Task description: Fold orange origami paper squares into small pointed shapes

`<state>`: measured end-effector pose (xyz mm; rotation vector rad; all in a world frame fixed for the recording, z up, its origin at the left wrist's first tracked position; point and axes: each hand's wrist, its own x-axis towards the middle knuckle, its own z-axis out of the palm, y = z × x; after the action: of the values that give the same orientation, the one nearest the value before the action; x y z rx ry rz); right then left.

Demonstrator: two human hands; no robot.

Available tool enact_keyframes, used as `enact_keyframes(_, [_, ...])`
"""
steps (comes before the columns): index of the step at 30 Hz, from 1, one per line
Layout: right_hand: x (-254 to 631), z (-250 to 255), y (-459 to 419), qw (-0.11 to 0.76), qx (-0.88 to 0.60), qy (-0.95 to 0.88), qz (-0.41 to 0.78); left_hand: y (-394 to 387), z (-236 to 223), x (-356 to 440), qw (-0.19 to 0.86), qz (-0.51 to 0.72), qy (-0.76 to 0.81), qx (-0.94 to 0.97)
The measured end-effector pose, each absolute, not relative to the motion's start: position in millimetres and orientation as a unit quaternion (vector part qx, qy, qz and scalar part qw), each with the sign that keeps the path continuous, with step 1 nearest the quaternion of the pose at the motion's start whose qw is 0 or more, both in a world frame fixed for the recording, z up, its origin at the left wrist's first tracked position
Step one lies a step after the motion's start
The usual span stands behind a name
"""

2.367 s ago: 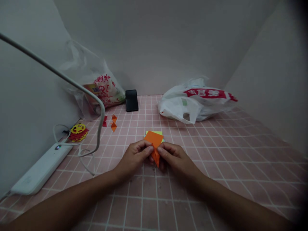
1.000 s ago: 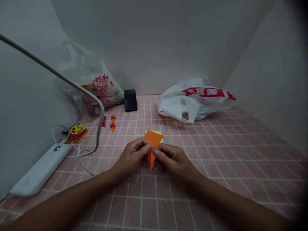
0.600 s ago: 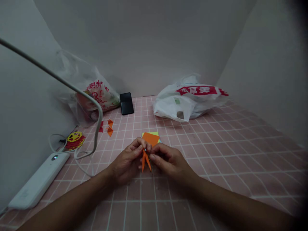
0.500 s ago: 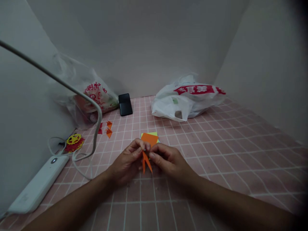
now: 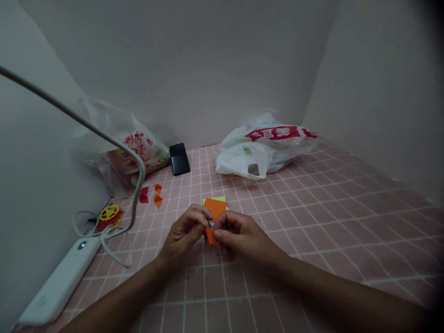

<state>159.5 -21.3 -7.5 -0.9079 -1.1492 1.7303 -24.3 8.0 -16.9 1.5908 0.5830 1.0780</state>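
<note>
A small piece of folded orange paper (image 5: 210, 237) is between my two hands, its two points hanging downward. My right hand (image 5: 241, 235) pinches its right side with thumb and index finger. On the left edge, my left hand (image 5: 185, 233) closes on it with bent fingers, which partly cover the fold. Just beyond lies a stack of square paper (image 5: 215, 206), orange on top with yellow and light blue showing at the edges. To the left rest two orange folded paper birds (image 5: 157, 200) and a red folded paper piece (image 5: 143, 195).
A black phone (image 5: 179, 159) lies at the back between a clear bag (image 5: 138, 145) and a white plastic bag (image 5: 256, 150). At left are a white power strip (image 5: 57, 286), yellow and red cutouts (image 5: 109, 214) and a looping cable (image 5: 137, 189).
The folded orange paper has turned from a narrow, split-legged edge view to show a broader face. My left fingers have shifted on it. The whole view has moved somewhat rightward.
</note>
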Motion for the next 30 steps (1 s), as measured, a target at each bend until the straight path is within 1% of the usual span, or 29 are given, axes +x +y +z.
enact_keyframes(2, [160.9, -6.0, -21.0, 0.433, -0.370, -0.476, 0.670, 9.5, -17.4, -23.9, 0.540, 0.452, 0.239, 0.669])
enact_keyframes(7, [164.4, -2.3, -21.9, 0.453, -0.402, -0.553, 0.572, 9.7, -15.8, -23.0, 0.564, 0.433, 0.244, 0.659])
enact_keyframes(11, [165.6, -2.3, -23.3, 0.458, -0.405, -0.586, 0.532, 10.6, -16.9, -23.7, 0.598, 0.413, 0.258, 0.636])
enact_keyframes(15, [166.1, -2.7, -25.0, 0.463, -0.407, -0.610, 0.497, 12.9, -16.7, -23.5, 0.596, 0.413, 0.245, 0.643])
enact_keyframes(18, [165.9, -2.6, -25.7, 0.459, -0.393, -0.607, 0.516, 12.5, -14.6, -22.1, 0.607, 0.418, 0.242, 0.631])
enact_keyframes(26, [162.3, -8.8, -20.4, 0.423, -0.392, -0.483, 0.659, 5.8, -13.9, -17.5, 0.712, 0.363, 0.315, 0.513])
enact_keyframes(30, [160.5, -13.2, -17.8, 0.417, -0.392, -0.446, 0.688, 4.5, -12.9, -14.8, 0.718, 0.351, 0.345, 0.492])
